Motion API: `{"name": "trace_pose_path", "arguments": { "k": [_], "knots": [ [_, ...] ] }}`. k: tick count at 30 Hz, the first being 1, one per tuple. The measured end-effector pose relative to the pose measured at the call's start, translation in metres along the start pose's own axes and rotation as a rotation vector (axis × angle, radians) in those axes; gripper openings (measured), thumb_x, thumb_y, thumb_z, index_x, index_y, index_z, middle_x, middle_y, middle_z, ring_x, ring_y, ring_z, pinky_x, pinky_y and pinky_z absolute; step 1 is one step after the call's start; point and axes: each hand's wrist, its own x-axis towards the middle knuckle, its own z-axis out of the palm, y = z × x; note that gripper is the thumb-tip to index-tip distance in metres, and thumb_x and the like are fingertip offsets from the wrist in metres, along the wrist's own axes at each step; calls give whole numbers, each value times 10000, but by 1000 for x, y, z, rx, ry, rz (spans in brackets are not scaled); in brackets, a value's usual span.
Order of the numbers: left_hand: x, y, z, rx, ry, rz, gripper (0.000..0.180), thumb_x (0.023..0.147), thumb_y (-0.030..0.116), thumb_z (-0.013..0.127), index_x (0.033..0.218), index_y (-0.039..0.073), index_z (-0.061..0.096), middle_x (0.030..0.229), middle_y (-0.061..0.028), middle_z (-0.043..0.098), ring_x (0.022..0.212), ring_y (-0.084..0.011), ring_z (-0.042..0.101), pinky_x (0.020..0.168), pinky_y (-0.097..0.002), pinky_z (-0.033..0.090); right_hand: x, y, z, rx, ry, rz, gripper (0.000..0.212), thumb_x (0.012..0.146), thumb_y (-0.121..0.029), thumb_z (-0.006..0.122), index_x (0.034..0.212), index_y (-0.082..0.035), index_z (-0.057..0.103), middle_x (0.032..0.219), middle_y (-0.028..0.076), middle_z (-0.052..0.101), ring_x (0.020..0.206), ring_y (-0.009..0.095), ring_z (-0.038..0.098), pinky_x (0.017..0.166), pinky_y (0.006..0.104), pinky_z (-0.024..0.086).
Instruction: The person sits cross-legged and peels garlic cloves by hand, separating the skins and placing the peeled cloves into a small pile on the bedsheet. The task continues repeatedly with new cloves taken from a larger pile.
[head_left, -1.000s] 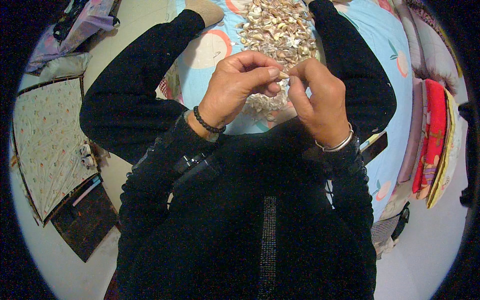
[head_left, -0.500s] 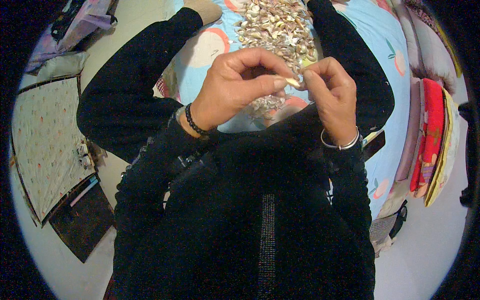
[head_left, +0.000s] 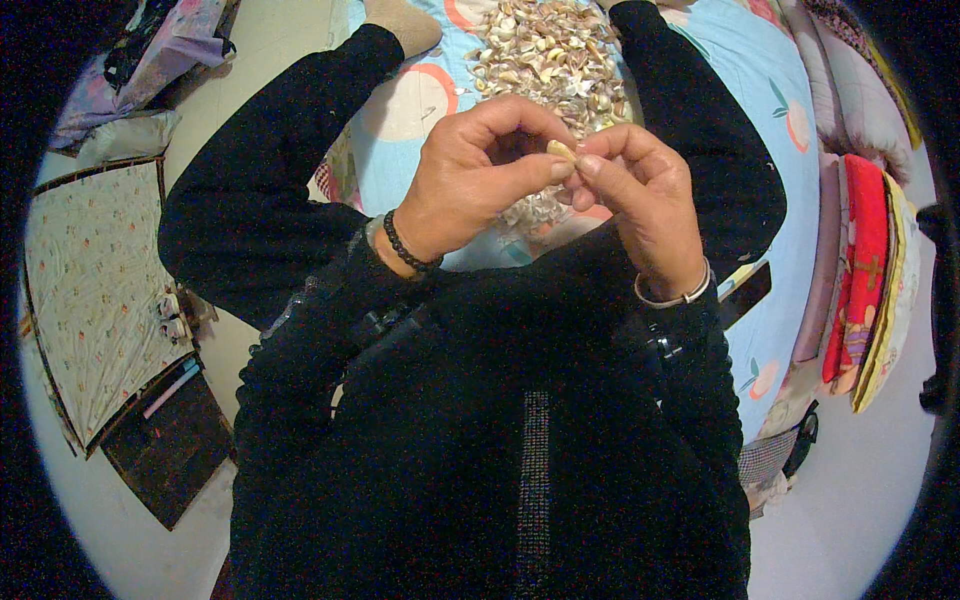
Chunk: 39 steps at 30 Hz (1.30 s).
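Observation:
A pale garlic clove [head_left: 561,150] is pinched between the thumb and fingers of my left hand [head_left: 470,170], which has a dark beaded bracelet at its wrist. My right hand [head_left: 648,195], with a silver bangle, is closed in a pinch at the clove's right end, thumb against fingers. Beyond both hands a heap of garlic cloves [head_left: 550,55] lies between my legs, many with skin on. Under my hands a small pile of whitish skins [head_left: 535,212] is partly covered by them.
I sit with bent legs on a light blue sheet [head_left: 785,60] with fruit prints. Folded red and yellow cloths [head_left: 862,270] stand at the right. By my right wrist lies a dark flat object [head_left: 747,295]. A cloth-topped low table [head_left: 100,300] is at the left.
My right hand has shifted slightly left and down, with its fingers closer to my left hand. The clove has turned and now points up more between the fingertips.

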Motion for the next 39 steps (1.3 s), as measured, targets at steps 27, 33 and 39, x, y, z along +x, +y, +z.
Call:
{"name": "trace_pose_path", "arguments": {
  "k": [27,33,39],
  "knots": [
    [-4,-2,-1,294,-18,-22,158,754,91,686,856,24,586,699,9,565,640,-41,517,564,-192,441,2,-8,3,-724,-29,-204,104,812,-86,553,775,9,532,681,0,524,638,56,479,575,214,398],
    [-3,-4,-5,63,-24,-38,130,769,40,667,865,37,581,783,17,574,691,-33,534,612,-178,449,2,-2,-1,-673,114,-172,104,821,-91,550,768,-5,526,688,-11,512,633,54,464,568,211,388],
    [-4,-6,-14,62,-28,-32,129,798,14,629,902,20,551,884,-62,607,793,-115,585,731,-247,492,-1,-1,-9,-547,149,-144,132,821,-107,582,755,5,561,633,32,540,550,73,515,452,226,438]
  ]
}}
